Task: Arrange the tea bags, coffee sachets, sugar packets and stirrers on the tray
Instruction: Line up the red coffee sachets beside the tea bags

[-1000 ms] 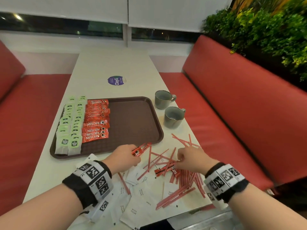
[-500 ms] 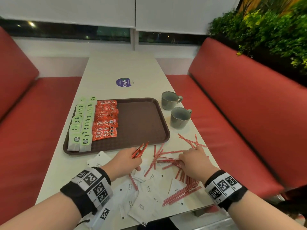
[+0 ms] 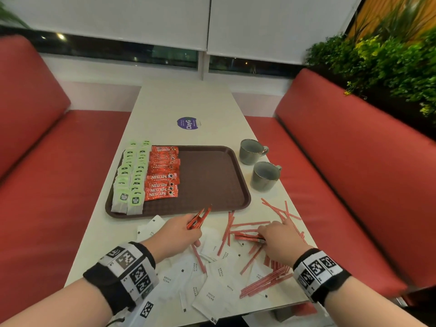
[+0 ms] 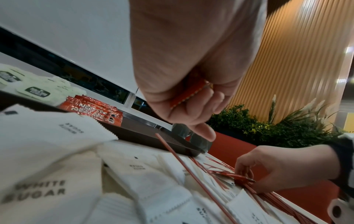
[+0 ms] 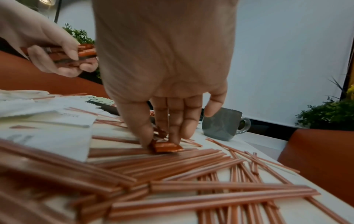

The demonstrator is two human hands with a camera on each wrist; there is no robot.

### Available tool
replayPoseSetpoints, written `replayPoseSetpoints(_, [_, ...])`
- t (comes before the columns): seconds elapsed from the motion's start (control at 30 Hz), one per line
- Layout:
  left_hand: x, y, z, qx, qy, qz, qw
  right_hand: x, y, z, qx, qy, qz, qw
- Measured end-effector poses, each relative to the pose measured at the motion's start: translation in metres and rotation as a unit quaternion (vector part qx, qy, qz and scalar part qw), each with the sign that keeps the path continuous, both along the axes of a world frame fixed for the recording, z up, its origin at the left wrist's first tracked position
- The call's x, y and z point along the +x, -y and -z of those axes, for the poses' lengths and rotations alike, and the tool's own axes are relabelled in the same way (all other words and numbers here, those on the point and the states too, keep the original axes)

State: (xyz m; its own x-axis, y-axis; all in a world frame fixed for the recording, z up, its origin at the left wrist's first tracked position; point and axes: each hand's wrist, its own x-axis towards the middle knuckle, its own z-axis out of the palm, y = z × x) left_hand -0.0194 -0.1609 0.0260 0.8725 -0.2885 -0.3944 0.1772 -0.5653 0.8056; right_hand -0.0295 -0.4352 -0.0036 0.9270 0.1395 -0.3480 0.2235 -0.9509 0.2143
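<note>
The brown tray [image 3: 212,175] carries rows of green tea bags [image 3: 132,175] and red coffee sachets [image 3: 162,175] on its left side. Just in front of the tray, my left hand [image 3: 188,228] grips a few red coffee sachets [image 3: 199,217]; their serrated ends show in the left wrist view [image 4: 188,94]. My right hand [image 3: 276,237] pinches one red coffee sachet [image 5: 166,147] against the table between thumb and fingers. Red stirrers [image 3: 266,282] lie scattered around it. White sugar packets [image 3: 212,296] are heaped at the near edge.
Two grey cups [image 3: 251,152] [image 3: 265,175] stand right of the tray. Red bench seats [image 3: 354,185] flank the white table [image 3: 188,102], with plants [image 3: 389,62] at the back right. The tray's right half is bare.
The head view has tilted up a little. My left hand still holds its sachets near the tray's front edge. My right hand has settled its fingertips on a sachet among the stirrers.
</note>
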Motion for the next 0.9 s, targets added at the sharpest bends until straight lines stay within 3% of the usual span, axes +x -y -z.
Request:
replayPoseSetpoints(0.37, [0.004,-0.023,-0.004,-0.039,-0.018,-0.044,0.998,0.012,0.001,0.013,-0.002,0.052,-0.023,0.998])
replayPoseSetpoints(0.73, [0.009,-0.031,0.006,-0.057,-0.041,-0.073,0.995,0.014,-0.006,-0.014,0.05,0.068,-0.085,0.993])
replayPoseSetpoints(0.83, [0.012,-0.03,0.006,-0.064,-0.056,-0.08,0.993,0.023,0.0,-0.028,0.044,0.057,-0.065,0.995])
replayPoseSetpoints(0.9, [0.013,-0.028,0.005,-0.098,-0.087,-0.092,0.987,0.027,0.003,-0.039,0.103,0.029,0.001,0.994])
